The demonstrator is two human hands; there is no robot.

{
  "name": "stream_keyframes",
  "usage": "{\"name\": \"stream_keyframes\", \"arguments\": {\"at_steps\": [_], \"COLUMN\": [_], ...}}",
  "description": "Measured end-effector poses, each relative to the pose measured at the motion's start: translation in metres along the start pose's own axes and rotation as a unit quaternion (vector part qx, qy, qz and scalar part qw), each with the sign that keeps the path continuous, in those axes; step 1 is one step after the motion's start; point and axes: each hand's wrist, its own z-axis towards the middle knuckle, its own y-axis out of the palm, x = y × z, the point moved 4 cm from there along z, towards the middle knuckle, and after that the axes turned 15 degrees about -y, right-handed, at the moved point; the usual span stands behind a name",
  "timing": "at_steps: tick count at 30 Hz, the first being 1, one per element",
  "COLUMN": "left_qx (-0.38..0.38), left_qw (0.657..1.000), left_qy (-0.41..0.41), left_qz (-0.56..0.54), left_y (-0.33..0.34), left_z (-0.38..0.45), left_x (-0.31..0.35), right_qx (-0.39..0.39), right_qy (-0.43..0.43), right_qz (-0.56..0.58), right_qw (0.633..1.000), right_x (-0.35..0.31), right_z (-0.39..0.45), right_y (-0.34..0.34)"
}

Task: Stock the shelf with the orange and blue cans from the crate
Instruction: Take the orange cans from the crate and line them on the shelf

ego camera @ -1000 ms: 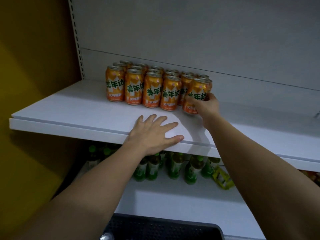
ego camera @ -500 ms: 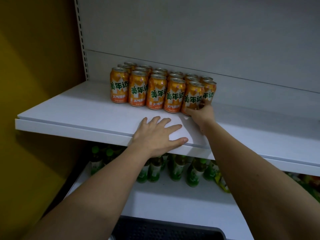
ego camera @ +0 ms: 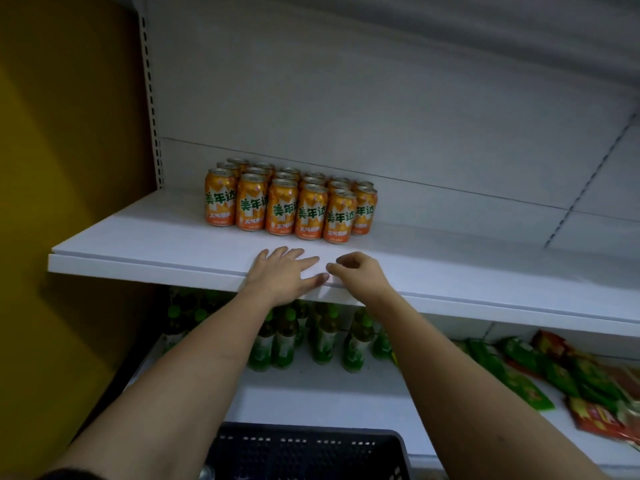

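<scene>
Orange cans (ego camera: pixel 289 202) standing upright in a tight block on the white upper shelf (ego camera: pixel 138 244), toward 11 o'clock of the head view. Five cans across the front row, a sixth set slightly back at the right end, more rows packed behind up to the grey back panel (ego camera: pixel 346 98). Green and white lettering facing outward on the front labels.

Left hand (ego camera: pixel 284 273) lying palm down on the shelf's front edge at 6 o'clock of the can block, fingers straight and spread, holding nothing. Right hand (ego camera: pixel 360 275) just beside it at its 3 o'clock, over the same edge, fingers curled loosely inward with nothing between them, thumb tip almost meeting the left hand's thumb. Both hands apart from the cans, a strip of bare shelf between.

Black plastic crate (ego camera: pixel 308 448) at 6 o'clock, at the frame's bottom edge between the forearms; contents too dark to tell. No blue cans discernible.

Green-capped bottles (ego camera: pixel 322 344) upright on the lower shelf (ego camera: pixel 311 393), under the hands. Green and red snack packets (ego camera: pixel 571 379) lying flat on that lower shelf toward 4 o'clock. Yellow wall (ego camera: pixel 69 168) at 9 o'clock, beside the perforated shelf upright (ego camera: pixel 149 98).
</scene>
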Motion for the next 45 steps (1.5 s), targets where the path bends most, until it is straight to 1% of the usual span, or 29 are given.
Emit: {"name": "stream_keyframes", "arguments": {"at_steps": [3, 5, 8, 10, 11, 14, 17, 20, 24, 27, 29, 32, 34, 37, 39, 40, 41, 44, 45], "left_qx": [-0.015, 0.002, 0.056, 0.064, 0.049, -0.027, -0.065, -0.093, -0.131, -0.168, -0.188, -0.214, -0.218, -0.218, -0.192, -0.184, -0.186, -0.228, -0.232], "left_qw": [0.998, 0.994, 0.969, 0.949, 0.937, 0.900, 0.882, 0.860, 0.832, 0.805, 0.773, 0.705, 0.666, 0.636, 0.618, 0.602, 0.584, 0.499, 0.483], "left_qy": [-0.044, -0.059, -0.107, -0.137, -0.148, -0.185, -0.205, -0.249, -0.332, -0.386, -0.425, -0.493, -0.544, -0.590, -0.595, -0.597, -0.603, -0.658, -0.674], "left_qz": [-0.033, -0.088, -0.214, -0.277, -0.311, -0.394, -0.420, -0.435, -0.424, -0.419, -0.431, -0.463, -0.461, -0.446, -0.477, -0.498, -0.511, -0.516, -0.509], "left_y": [-0.003, -0.006, -0.013, -0.011, -0.007, 0.010, 0.033, 0.069, 0.134, 0.187, 0.223, 0.274, 0.298, 0.327, 0.346, 0.358, 0.372, 0.410, 0.419], "left_z": [-0.013, -0.028, -0.056, -0.071, -0.077, -0.096, -0.113, -0.132, -0.162, -0.186, -0.201, -0.229, -0.248, -0.265, -0.268, -0.269, -0.270, -0.280, -0.282], "left_x": [0.004, 0.010, 0.010, 0.004, -0.001, -0.017, -0.038, -0.059, -0.084, -0.104, -0.115, -0.127, -0.134, -0.143, -0.150, -0.154, -0.158, -0.168, -0.173], "right_qx": [-0.023, -0.048, -0.073, -0.086, -0.090, -0.108, -0.147, -0.228, -0.358, -0.420, -0.441, -0.460, -0.464, -0.482, -0.499, -0.509, -0.518, -0.527, -0.524], "right_qy": [-0.002, -0.004, -0.008, -0.007, -0.007, -0.013, -0.021, 0.013, 0.068, 0.088, 0.096, 0.115, 0.114, 0.093, 0.085, 0.080, 0.073, 0.040, 0.030], "right_qz": [-0.006, -0.025, -0.052, -0.056, -0.054, -0.067, -0.086, -0.098, -0.126, -0.128, -0.118, -0.109, -0.111, -0.125, -0.147, -0.162, -0.177, -0.219, -0.233], "right_qw": [1.000, 0.999, 0.996, 0.995, 0.994, 0.992, 0.985, 0.969, 0.923, 0.894, 0.884, 0.873, 0.871, 0.862, 0.850, 0.841, 0.834, 0.820, 0.819], "right_x": [-0.007, -0.007, -0.006, -0.005, -0.004, 0.001, 0.011, 0.030, 0.065, 0.090, 0.107, 0.136, 0.157, 0.183, 0.202, 0.211, 0.219, 0.232, 0.236], "right_z": [-0.024, -0.038, -0.060, -0.071, -0.076, -0.091, -0.107, -0.124, -0.150, -0.170, -0.183, -0.205, -0.220, -0.238, -0.247, -0.250, -0.253, -0.255, -0.253], "right_y": [-0.003, -0.003, 0.003, 0.009, 0.013, 0.030, 0.053, 0.085, 0.137, 0.173, 0.197, 0.234, 0.256, 0.285, 0.306, 0.317, 0.328, 0.357, 0.366]}}
